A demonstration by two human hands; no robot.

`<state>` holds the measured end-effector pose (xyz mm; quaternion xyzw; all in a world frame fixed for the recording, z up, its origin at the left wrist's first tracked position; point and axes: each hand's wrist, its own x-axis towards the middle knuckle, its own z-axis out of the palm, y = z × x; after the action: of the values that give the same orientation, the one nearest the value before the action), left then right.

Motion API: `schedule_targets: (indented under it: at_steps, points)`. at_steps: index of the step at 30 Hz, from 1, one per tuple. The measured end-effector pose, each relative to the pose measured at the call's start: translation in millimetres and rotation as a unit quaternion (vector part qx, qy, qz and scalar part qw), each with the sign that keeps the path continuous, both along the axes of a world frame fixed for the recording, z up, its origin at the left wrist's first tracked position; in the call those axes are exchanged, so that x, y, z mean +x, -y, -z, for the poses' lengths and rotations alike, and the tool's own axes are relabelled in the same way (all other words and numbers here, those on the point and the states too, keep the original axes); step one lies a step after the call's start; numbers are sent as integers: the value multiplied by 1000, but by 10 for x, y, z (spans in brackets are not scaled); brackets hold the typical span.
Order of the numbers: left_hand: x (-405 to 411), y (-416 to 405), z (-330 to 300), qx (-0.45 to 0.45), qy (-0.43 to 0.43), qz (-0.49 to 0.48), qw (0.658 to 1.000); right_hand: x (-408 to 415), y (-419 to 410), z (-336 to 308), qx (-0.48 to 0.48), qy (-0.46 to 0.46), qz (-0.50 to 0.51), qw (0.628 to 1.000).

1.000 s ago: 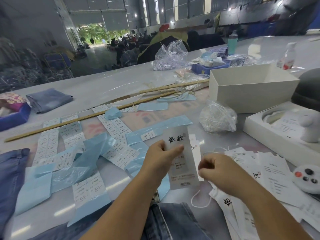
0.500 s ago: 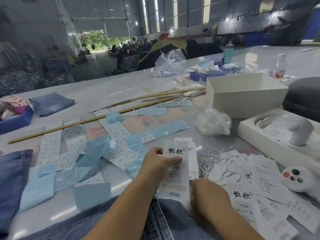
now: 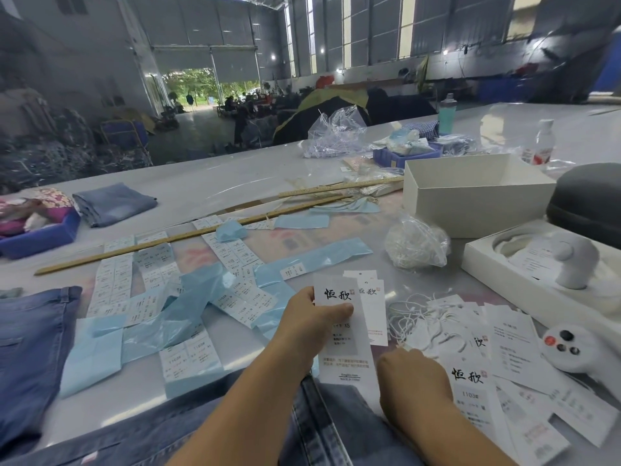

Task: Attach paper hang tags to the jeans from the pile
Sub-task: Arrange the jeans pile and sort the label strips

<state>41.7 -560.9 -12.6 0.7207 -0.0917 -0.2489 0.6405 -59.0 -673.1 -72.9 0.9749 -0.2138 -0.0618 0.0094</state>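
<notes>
My left hand (image 3: 311, 326) pinches a white paper hang tag (image 3: 342, 331) with black brush lettering, held upright above the table's near edge. My right hand (image 3: 411, 386) hangs low just right of the tag with its fingers curled; what they hold is hidden. Blue jeans (image 3: 322, 428) lie under both forearms at the front edge. More hang tags (image 3: 470, 381) and white strings (image 3: 420, 317) are spread to the right. Another pair of jeans (image 3: 30, 344) lies at the left edge.
Sticker sheets and blue backing strips (image 3: 188, 304) cover the table's middle left. A bag of strings (image 3: 416, 245), an open white box (image 3: 470, 193), a boxed white device (image 3: 571, 260) and a white controller (image 3: 578, 348) stand to the right. Two wooden rulers (image 3: 188, 235) lie behind.
My right hand has dropped from beside the tag's middle to the jeans near the front edge. My left hand keeps the tag, now a little lower.
</notes>
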Motion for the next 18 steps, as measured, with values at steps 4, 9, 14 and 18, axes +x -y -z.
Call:
schedule_targets:
  at_steps: [4,9,14,18]
  points:
    - [-17,-36,21,-1,9,-7,1000,-68,91,32,44,50,10,998]
    - [-43,-120,-66,-21,15,9,1000,-247,154,-200,240,348,5,906]
    - [-120,-394,-303,-33,66,34,997,-397,-24,-629,508,445,14,737]
    - [-292,-647,-466,-57,92,32,994,-376,-278,-818,695,379,20,611]
